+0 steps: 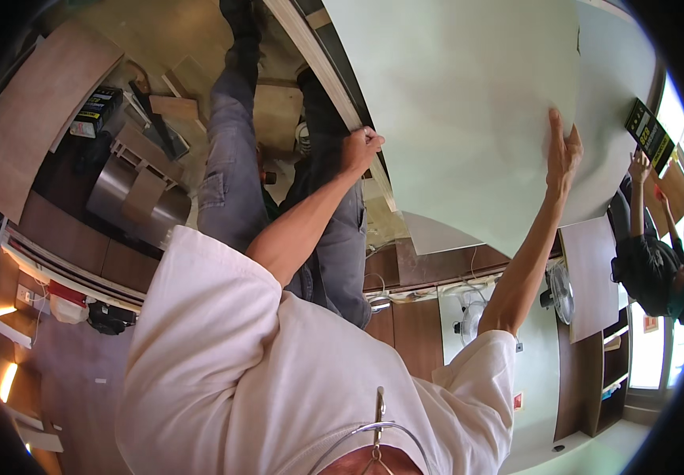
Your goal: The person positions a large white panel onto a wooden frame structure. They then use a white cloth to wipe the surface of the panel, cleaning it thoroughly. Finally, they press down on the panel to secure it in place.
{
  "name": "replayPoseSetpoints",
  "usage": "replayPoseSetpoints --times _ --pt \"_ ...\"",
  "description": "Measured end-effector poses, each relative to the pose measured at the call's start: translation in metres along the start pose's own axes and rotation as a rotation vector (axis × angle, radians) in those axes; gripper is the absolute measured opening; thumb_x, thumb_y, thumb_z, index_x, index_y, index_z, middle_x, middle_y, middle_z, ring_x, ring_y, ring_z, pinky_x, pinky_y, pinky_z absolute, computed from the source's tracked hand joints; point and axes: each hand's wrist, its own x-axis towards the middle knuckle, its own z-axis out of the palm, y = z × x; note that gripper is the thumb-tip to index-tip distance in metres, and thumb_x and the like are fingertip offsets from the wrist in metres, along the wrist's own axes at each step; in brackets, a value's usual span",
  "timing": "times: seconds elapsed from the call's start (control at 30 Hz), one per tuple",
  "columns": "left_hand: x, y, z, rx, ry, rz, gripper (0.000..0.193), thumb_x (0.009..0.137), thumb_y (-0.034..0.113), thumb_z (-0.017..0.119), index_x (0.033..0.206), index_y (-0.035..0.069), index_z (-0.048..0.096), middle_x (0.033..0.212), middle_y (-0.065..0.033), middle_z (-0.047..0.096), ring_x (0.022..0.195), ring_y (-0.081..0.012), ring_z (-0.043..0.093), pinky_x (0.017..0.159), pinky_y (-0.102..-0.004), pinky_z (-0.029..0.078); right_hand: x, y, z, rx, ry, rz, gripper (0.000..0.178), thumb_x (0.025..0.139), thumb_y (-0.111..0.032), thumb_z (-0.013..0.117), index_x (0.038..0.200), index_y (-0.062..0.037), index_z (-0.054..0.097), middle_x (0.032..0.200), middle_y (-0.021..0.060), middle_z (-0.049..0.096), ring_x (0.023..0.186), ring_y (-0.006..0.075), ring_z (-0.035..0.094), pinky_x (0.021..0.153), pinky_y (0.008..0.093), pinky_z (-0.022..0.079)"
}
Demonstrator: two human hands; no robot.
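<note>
While both arms reach up the frame, I see a large pale flat sheet panel [468, 103] held between two hands.

At centre, my left hand [360, 149] is closed in a fist on the panel's left edge, beside a long light wooden strip [322, 63]. At right, my right hand [562, 154] lies flat and open, fingers straight, pressed on the panel face. Another person in grey jeans [231, 158] stands left of centre; a person in a black shirt [651, 269] reaches up at far right.

We see bright daylight from window [678, 119] at right, glare there; strong fisheye bending, black rim; left side dim.
</note>
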Motion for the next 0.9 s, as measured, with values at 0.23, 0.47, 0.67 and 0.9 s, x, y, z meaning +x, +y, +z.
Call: replayPoseSetpoints --times 0.23,0.47,0.67,0.9 --pt "0.002 -0.010 0.010 0.003 0.069 0.038 0.016 0.081 0.017 0.072 0.080 0.001 0.068 0.068 -0.0101 0.068 0.062 -0.0172 0.069 0.058 -0.0334 0.053 -0.012 -0.023 -0.007 -0.082 0.015 0.014 0.053 0.090 -0.047 0.068 0.112 0.0014 0.068 0.084 0.0016 0.064 0.072 0.0100 0.050 0.066 0.0246 0.043" --pt "0.002 -0.013 0.018 0.051 0.128 0.045 0.015 0.081 0.016 0.071 0.077 0.002 0.066 0.069 -0.0133 0.068 0.062 -0.0254 0.067 0.060 -0.0368 0.052 -0.008 -0.014 -0.003 -0.035 0.017 -0.013 0.055 0.089 -0.050 0.068 0.114 -0.0004 0.069 0.091 0.0077 0.071 0.081 0.0149 0.059 0.076 0.0289 0.047" --pt "-0.005 -0.013 0.023 0.070 0.195 0.037 0.020 0.080 0.017 0.074 0.085 0.000 0.064 0.072 -0.0080 0.069 0.070 -0.0184 0.070 0.063 -0.0315 0.055 0.007 0.004 0.001 -0.053 0.005 -0.011 0.058 0.088 -0.051 0.068 0.116 -0.0004 0.068 0.084 0.0062 0.067 0.075 0.0138 0.055 0.072 0.0293 0.046" --pt "-0.029 -0.055 0.055 0.190 0.073 -0.160 0.022 0.077 0.016 0.075 0.082 0.001 0.060 0.076 -0.0113 0.068 0.072 -0.0234 0.066 0.070 -0.0370 0.053 0.023 0.014 0.011 -0.016 -0.036 0.014 0.062 0.085 -0.055 0.070 0.113 0.0013 0.067 0.070 0.0009 0.055 0.063 0.0099 0.044 0.060 0.0280 0.041"
